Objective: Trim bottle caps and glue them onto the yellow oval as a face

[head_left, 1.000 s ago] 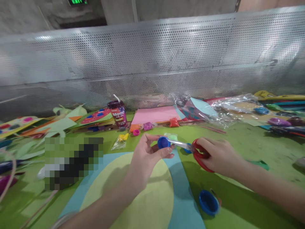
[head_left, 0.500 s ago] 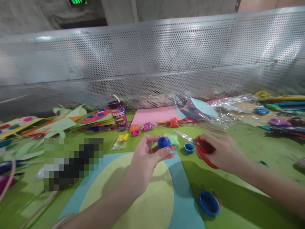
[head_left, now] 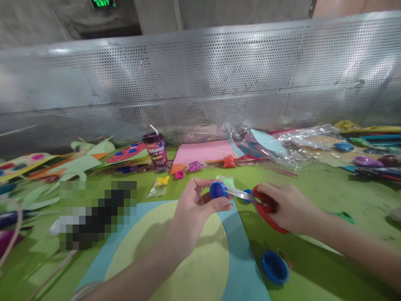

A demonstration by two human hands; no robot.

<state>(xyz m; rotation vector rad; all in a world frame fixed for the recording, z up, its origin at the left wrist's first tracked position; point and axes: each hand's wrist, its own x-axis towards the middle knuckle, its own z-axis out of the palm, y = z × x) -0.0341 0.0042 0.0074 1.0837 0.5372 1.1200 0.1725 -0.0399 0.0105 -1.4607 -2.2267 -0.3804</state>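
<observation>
My left hand (head_left: 194, 207) pinches a small blue pot (head_left: 217, 190) between thumb and fingers above the table. My right hand (head_left: 286, 207) grips red-handled scissors (head_left: 261, 202); their metal blades point left and the tips touch the blue pot. A second small blue pot (head_left: 247, 195) sits on the table just behind the blades, partly hidden. Under both hands lies a light blue sheet (head_left: 241, 263) with a pale yellow-green circle (head_left: 188, 263) on it.
A blue lid (head_left: 275, 267) lies at the front right. A purple drink cup (head_left: 156, 149), pink paper (head_left: 205, 151), small clay bags (head_left: 159, 184) and plastic-wrapped supplies (head_left: 300, 144) line the back. Paper cut-outs (head_left: 75, 163) fill the left. A perforated metal screen (head_left: 200, 83) closes off the far side.
The scissors had swung away to the right of the pot half a second ago; now my right hand has brought the blade tips back against the blue pot. My left hand stays put.
</observation>
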